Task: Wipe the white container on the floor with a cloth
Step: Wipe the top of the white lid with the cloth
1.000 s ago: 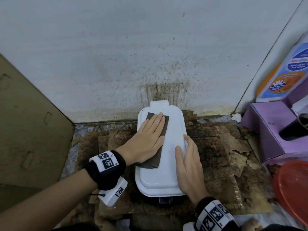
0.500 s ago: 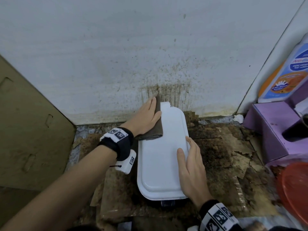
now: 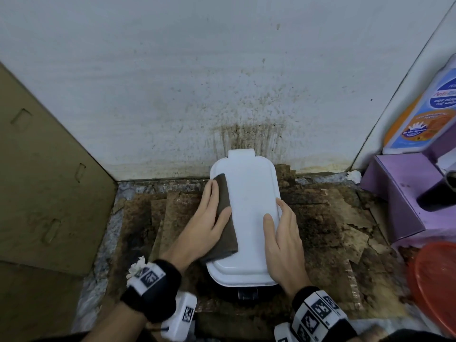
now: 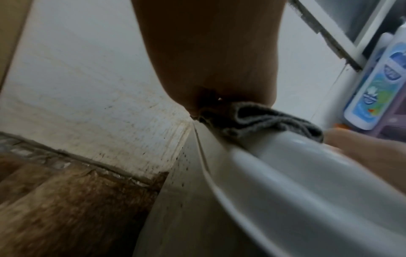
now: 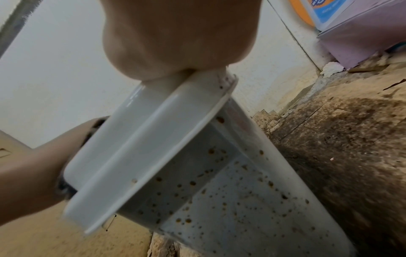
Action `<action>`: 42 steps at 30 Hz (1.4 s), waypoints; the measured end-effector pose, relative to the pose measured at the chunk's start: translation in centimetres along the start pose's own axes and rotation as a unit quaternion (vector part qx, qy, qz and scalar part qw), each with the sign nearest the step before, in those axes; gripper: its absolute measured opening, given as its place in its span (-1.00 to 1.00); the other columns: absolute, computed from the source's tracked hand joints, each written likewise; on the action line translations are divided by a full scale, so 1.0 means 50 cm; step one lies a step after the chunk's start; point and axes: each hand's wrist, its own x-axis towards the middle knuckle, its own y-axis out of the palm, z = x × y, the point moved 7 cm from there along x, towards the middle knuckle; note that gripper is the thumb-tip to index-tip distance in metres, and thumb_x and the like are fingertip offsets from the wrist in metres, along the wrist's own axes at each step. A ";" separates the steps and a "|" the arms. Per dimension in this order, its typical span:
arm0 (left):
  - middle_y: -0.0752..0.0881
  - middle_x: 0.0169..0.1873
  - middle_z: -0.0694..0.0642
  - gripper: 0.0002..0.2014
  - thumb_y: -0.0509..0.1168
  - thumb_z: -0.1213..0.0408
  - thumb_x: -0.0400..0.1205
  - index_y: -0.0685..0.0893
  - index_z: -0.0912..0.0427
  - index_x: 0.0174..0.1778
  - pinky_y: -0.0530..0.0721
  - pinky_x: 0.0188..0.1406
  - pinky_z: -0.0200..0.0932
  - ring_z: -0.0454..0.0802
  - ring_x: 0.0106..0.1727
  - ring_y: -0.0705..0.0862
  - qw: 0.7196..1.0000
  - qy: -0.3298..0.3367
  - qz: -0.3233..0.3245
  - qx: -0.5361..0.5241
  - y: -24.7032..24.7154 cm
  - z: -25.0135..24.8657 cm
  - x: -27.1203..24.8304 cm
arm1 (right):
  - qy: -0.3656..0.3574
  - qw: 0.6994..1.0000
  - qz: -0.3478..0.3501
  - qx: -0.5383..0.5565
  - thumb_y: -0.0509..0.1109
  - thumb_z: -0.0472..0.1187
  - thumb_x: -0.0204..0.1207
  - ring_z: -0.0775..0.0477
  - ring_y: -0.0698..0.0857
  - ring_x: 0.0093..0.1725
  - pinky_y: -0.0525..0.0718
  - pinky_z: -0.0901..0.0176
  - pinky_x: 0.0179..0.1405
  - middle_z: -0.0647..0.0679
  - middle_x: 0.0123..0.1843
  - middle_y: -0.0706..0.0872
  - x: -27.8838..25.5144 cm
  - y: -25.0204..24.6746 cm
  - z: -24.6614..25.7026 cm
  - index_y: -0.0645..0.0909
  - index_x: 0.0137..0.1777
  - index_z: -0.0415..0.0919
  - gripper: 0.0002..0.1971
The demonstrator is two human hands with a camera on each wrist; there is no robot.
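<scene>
The left hand (image 3: 206,224) lies flat, fingers straight and together, pressing a dark brown cloth (image 3: 225,213) onto the left side of the lid of the white container (image 3: 249,218). The fingers point toward the far wall; the palm overhangs the lid's left edge. In the left wrist view the cloth (image 4: 263,120) bunches in folds under the hand on the lid's rounded rim.

The right hand (image 3: 283,243) rests open on the lid's right edge, fingers straight, thumb lying on top of the lid and the other fingers along the rim. It grips nothing.

The container stands on the floor, its far end close to a white wall (image 3: 172,82) streaked with brown spatter. Its side wall (image 5: 230,200) is dotted with brown specks. Stained, peeling cardboard sheets (image 3: 328,230) cover the floor around it, with room on both sides.

Far to the left leans a cardboard panel (image 3: 44,181). To the right sit a purple box (image 3: 404,193), a cleaner bottle (image 3: 424,114) and a red basket (image 3: 434,287), well apart from the container.
</scene>
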 end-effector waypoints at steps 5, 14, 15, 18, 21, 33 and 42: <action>-0.42 0.79 -0.34 -0.23 0.00 -0.17 0.85 -0.33 -0.14 0.84 -0.21 0.57 -0.68 -0.50 0.77 -0.29 1.000 0.015 -0.016 -0.015 0.037 0.007 -0.093 | 0.008 1.000 0.001 -0.005 0.01 0.21 0.77 0.08 0.30 0.68 0.30 0.17 0.55 0.13 0.72 0.25 -0.001 0.000 0.001 0.14 0.74 0.02 -0.41; -0.36 0.82 -0.23 -0.26 -0.04 -0.16 0.89 -0.32 -0.10 0.85 -0.06 0.85 -0.10 -0.26 0.84 -0.22 0.999 -0.020 0.010 -0.042 -0.005 0.004 0.043 | 0.004 1.000 0.000 0.003 0.02 0.21 0.78 0.07 0.32 0.66 0.38 0.01 0.60 0.16 0.70 0.27 -0.001 -0.003 0.002 0.16 0.73 0.03 -0.42; -0.35 0.83 -0.19 -0.26 -0.04 -0.16 0.89 -0.32 -0.07 0.86 -0.04 0.85 -0.06 -0.23 0.85 -0.21 0.999 -0.023 0.011 -0.037 -0.014 0.004 0.068 | 0.005 1.000 0.000 0.004 0.02 0.20 0.78 0.07 0.32 0.66 0.39 0.00 0.60 0.15 0.70 0.27 -0.001 -0.003 0.003 0.16 0.73 0.03 -0.42; -0.31 0.85 -0.10 -0.27 -0.05 -0.14 0.91 -0.31 0.01 0.87 -0.09 0.85 -0.07 -0.21 0.84 -0.23 0.999 -0.024 0.011 -0.027 -0.032 0.001 0.120 | 0.005 1.000 0.000 0.007 0.03 0.19 0.78 0.07 0.32 0.65 0.38 0.05 0.57 0.13 0.70 0.28 0.000 -0.003 0.005 0.16 0.73 0.03 -0.43; -0.29 0.85 -0.10 -0.27 -0.04 -0.11 0.91 -0.28 0.04 0.87 -0.10 0.80 -0.18 -0.24 0.83 -0.22 0.999 -0.010 0.007 -0.031 -0.033 -0.004 0.125 | 0.003 1.000 0.000 0.006 0.04 0.19 0.78 0.08 0.33 0.64 0.37 0.11 0.53 0.14 0.69 0.29 0.000 -0.003 0.004 0.17 0.72 0.04 -0.44; -0.40 0.80 -0.31 -0.27 0.04 -0.02 0.91 -0.31 -0.08 0.85 -0.18 0.80 -0.31 -0.40 0.80 -0.33 0.997 0.026 -0.027 -0.069 0.048 -0.012 -0.085 | 0.003 1.000 -0.007 0.009 -0.01 0.21 0.79 0.02 0.35 0.64 0.38 0.05 0.53 0.09 0.69 0.31 -0.001 -0.004 0.004 0.19 0.70 0.04 -0.46; -0.39 0.79 -0.29 -0.28 0.03 0.02 0.91 -0.32 -0.07 0.84 -0.26 0.78 -0.36 -0.43 0.78 -0.36 0.996 0.019 -0.035 -0.082 0.054 -0.016 -0.090 | 0.004 0.999 -0.009 0.035 -0.18 0.38 0.68 0.09 0.35 0.63 0.30 0.18 0.49 0.13 0.69 0.32 -0.002 -0.002 -0.001 0.20 0.72 0.05 -0.30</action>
